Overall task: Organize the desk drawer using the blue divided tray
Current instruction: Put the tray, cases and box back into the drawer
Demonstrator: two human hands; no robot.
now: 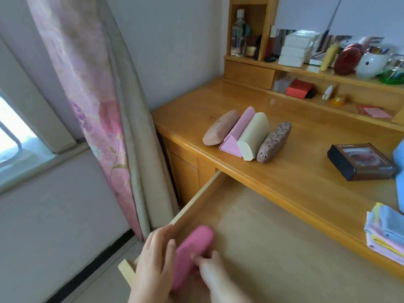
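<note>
Both hands are gripping a pink case [192, 254] at the 7 o'clock corner of the open drawer [262, 237]: the left hand [153, 259] is cupping its outer side against the drawer's left wall, and the right hand [209, 270] is pinching its near end between thumb and fingers. The step in hand seems to be clearing the drawer, or setting this case in it; which of the two cannot be told. The drawer floor is otherwise showing bare pale wood. The blue divided tray itself cannot be identified with certainty; only a blue edge [400, 171] is peeking in at 3 o'clock, over the worktop [295, 171]. The next move probably calls for bringing that tray squarely into the drawer, then sorting things into its compartments. Four more cases [247, 136] are lying side by side on the worktop at 12 o'clock, touching one another, with a dark box [360, 165] at 2 o'clock and folded cloths [387, 232] at 3 o'clock.
</note>
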